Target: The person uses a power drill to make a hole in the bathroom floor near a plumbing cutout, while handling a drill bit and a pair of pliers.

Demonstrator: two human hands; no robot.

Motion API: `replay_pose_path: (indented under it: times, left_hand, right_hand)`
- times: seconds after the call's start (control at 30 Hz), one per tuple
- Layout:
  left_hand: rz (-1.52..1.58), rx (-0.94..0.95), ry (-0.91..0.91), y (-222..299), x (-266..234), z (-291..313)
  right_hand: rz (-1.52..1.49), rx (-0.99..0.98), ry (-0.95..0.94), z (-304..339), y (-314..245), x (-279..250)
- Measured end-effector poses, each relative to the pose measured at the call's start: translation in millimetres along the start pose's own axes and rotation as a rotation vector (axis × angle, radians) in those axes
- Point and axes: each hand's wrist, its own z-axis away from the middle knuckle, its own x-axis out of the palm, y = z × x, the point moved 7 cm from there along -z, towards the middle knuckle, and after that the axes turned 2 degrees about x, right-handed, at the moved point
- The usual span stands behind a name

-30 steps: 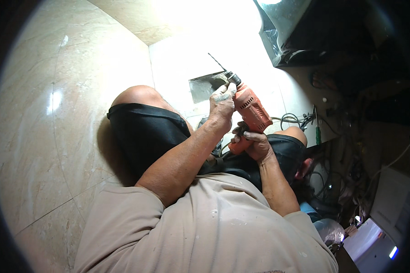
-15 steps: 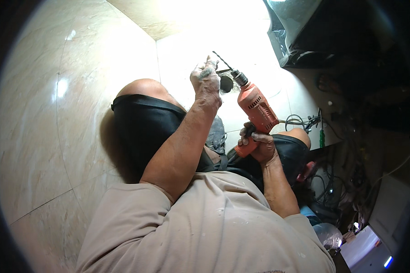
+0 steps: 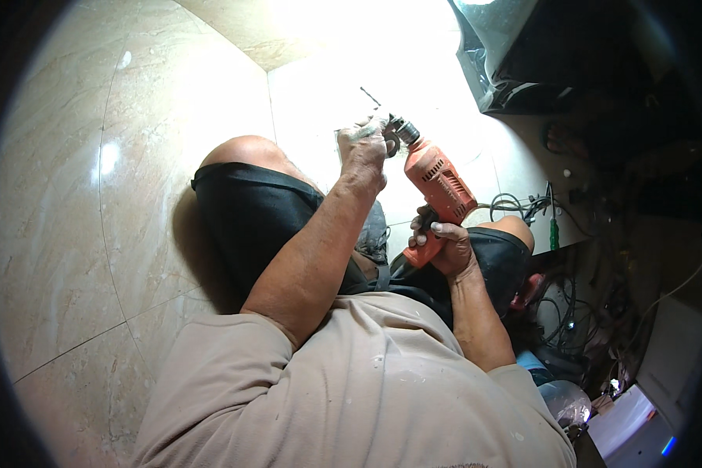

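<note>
An orange power drill [image 3: 444,187] points away from me and a little to the left, tilted above the light tiled surface. My right hand [image 3: 447,243] is wrapped around its handle, with fingers at the trigger. A long thin drill bit [image 3: 370,97] sticks out of the dark metal chuck [image 3: 405,131]. My left hand [image 3: 365,144], covered in pale dust, is closed round the bit just ahead of the chuck. The bit's tip shows beyond the fingers. Behind that hand, a dark round hole [image 3: 393,145] in the tile is partly hidden.
Marbled wall tiles [image 3: 62,195] rise at my left. A glossy dark panel [image 3: 522,95] stands at the far right. Cables [image 3: 515,204] and a green-handled screwdriver [image 3: 554,232] lie right of my knee. A foot [image 3: 560,140] shows in the shadow. Strong glare whitens the far area.
My left hand has moved right and slightly nearer, from beside the bit onto it by the chuck. The drill and right hand stay almost in place.
</note>
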Motion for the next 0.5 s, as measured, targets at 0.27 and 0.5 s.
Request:
replay_pose_path:
  times: [0.27, 0.5]
  left_hand:
    - [-0.003, 0.002, 0.01, 4.4, -0.8, -1.0]
    - [-0.012, -0.009, 0.141, 1.8, -8.4, -2.7]
  right_hand:
    - [0.026, -0.007, -0.03, 0.1, -0.9, 1.1]
    - [0.013, 0.022, -0.036, 0.8, 0.3, 1.1]
